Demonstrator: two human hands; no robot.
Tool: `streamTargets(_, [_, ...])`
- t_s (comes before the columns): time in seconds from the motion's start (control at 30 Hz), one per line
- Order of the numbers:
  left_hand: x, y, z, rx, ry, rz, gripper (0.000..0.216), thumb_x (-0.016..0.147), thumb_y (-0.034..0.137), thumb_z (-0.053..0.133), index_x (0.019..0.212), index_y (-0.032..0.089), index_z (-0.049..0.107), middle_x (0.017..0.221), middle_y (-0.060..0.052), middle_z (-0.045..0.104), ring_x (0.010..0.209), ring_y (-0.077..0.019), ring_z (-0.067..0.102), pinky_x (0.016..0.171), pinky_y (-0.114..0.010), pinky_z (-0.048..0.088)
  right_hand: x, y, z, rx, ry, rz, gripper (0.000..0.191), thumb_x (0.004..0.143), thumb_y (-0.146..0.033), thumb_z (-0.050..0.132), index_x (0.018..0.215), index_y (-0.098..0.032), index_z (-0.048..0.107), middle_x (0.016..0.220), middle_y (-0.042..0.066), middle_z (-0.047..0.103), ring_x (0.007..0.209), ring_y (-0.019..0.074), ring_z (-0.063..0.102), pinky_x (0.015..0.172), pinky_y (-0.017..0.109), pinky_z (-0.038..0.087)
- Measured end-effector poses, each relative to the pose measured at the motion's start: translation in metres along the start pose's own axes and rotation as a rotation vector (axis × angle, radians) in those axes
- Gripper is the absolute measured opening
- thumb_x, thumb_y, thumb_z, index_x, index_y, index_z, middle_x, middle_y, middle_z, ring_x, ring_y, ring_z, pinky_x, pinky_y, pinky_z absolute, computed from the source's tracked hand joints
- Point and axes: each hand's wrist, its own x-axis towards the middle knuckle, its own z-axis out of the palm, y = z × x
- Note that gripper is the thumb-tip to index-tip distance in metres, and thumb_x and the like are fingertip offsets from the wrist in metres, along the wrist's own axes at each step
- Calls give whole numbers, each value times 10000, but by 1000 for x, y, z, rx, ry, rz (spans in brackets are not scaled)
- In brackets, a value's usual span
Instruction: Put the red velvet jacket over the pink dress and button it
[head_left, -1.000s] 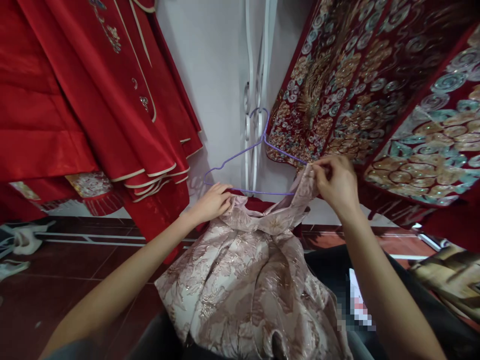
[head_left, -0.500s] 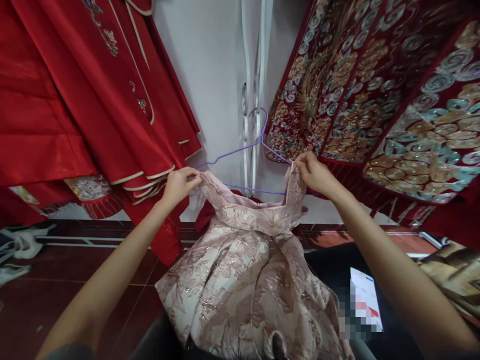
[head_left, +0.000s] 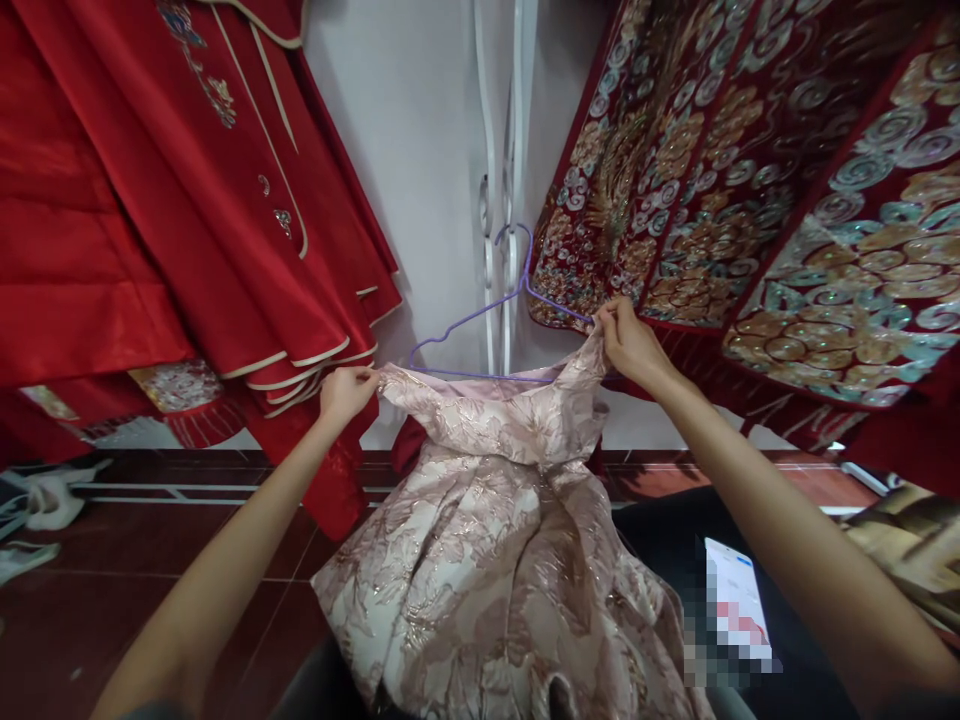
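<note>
A pale pink brocade dress (head_left: 480,540) with a raised floral pattern spreads across my lap. My left hand (head_left: 349,392) pinches its left shoulder strap, and my right hand (head_left: 628,340) pinches the right one, so the neckline is stretched wide between them. Behind the neckline is a purple wire hanger (head_left: 480,312), hook upward. Its right arm runs to the strap at my right fingers. On the left, the hanger's end is in plain sight, apart from the strap. Part of its lower bar lies along the inside of the neckline.
Red garments with cream piping (head_left: 247,200) hang on the left. Dark red sequined garments (head_left: 697,200) hang on the right. Behind stands a pale panel with white curved metalwork (head_left: 491,200). A phone (head_left: 735,600) lies at lower right; light shoes (head_left: 54,500) sit at far left.
My left hand has moved left and slightly down, pulling the left strap outward off the hanger's left end. The neckline is wider and flatter. My right hand still holds its strap.
</note>
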Motion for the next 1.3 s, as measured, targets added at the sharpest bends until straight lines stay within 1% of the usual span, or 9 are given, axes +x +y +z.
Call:
streamTargets(0.13, [2,3,2,18,69,25,337,803,433,510,911,228,755,909,-82,751,898,-292,688,734,-316,490,0,2,1,-4,5,-7,208,926,-373,313,1005,-221,431,906,109,637,708,249,596,681,363,434])
streamTargets(0.37, [0,18,-7,-139,226,258,340,866,387,472,1009,223,733,1091,-25,716,971,-220,680,849,-293,506,1,5,1,37,5,-30,184,923,-373,338,975,-228,439,915,107,646,727,248,605,690,360,443])
streamTargets(0.57, [11,77,-25,-158,334,458,301,890,350,466,953,251,742,1105,21,710,1049,-178,645,945,-299,473,2,11,-1,85,35,-53,176,920,-375,359,949,-230,455,925,88,640,806,235,603,758,363,458])
streamTargets(0.67, [18,111,-27,-169,314,555,298,893,330,458,959,246,737,1110,22,708,1039,-169,642,1036,-330,406,0,14,-6,22,78,-117,158,893,-352,395,876,-222,483,919,106,629,899,254,583,827,391,450])
streamTargets(0.77, [25,128,-21,-137,218,503,285,872,326,476,954,235,733,1082,-13,713,1021,-214,641,979,-359,441,-5,18,-13,-47,52,-129,156,867,-342,431,822,-217,514,904,119,633,920,272,578,846,415,447])
streamTargets(0.9, [34,118,-10,-71,25,394,235,823,310,520,852,192,721,880,-66,725,922,-261,653,956,-398,428,-13,24,-22,-12,-61,-25,178,854,-376,477,847,-216,554,877,94,666,796,249,606,774,401,468])
streamTargets(1.0, [38,103,-8,-119,-49,427,240,840,318,495,883,183,689,836,-48,713,862,-221,651,992,-411,393,-17,26,-24,110,-141,9,221,845,-422,503,854,-211,568,831,70,670,742,224,605,707,358,478])
streamTargets(1.17, [47,88,-13,-347,-199,535,286,842,398,503,872,165,666,884,-49,705,840,-187,639,842,-303,476,-19,15,-27,68,-134,29,279,863,-455,481,896,-201,591,819,65,668,706,213,596,633,318,449])
streamTargets(1.3, [53,75,9,-472,-166,325,360,907,377,364,966,131,620,918,-88,693,825,-176,655,777,-297,506,-21,6,-27,9,-121,19,258,883,-427,452,940,-214,586,866,74,680,737,231,608,658,327,444])
